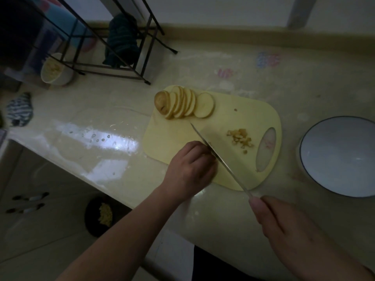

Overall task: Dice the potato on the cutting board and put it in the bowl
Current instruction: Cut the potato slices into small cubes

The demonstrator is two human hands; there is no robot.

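Observation:
A pale yellow cutting board [243, 118] lies on the counter. At its far left corner a row of round potato slices [183, 103] leans together. A small heap of diced potato [240, 138] sits near the board's handle hole. My left hand [190, 169] presses down on the board's near edge, fingers curled over something hidden beneath them. My right hand [288, 226] grips the handle of a long knife [217, 156], whose blade lies against my left fingers with its tip towards the slices. An empty white bowl [336, 157] with a dark rim stands to the right of the board.
A black wire rack [113, 47] with a dark cloth stands at the back left, a white bowl [56, 72] of pale pieces beside it. A striped cloth [20, 110] lies at the counter's left end. On the floor below sits a dark bowl [101, 216] of yellow pieces.

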